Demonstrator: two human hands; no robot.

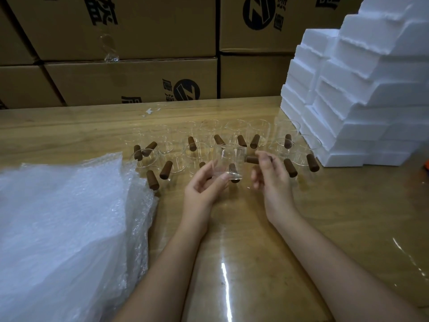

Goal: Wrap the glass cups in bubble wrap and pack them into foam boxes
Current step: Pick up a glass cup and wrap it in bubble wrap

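Clear glass cups [261, 132] with stubby brown handles stand upright in rows mid-table. One cup [228, 159] is lifted off the table and tilted, handle pointing right. Bubble wrap [65, 217] lies heaped on the left, and white foam boxes [362, 94] are stacked on the right.

Brown cardboard cartons [130, 75] are showing black Chinese characters, cropped, not reliably readable; round black logo [186, 89] is displaying a slanted Z.
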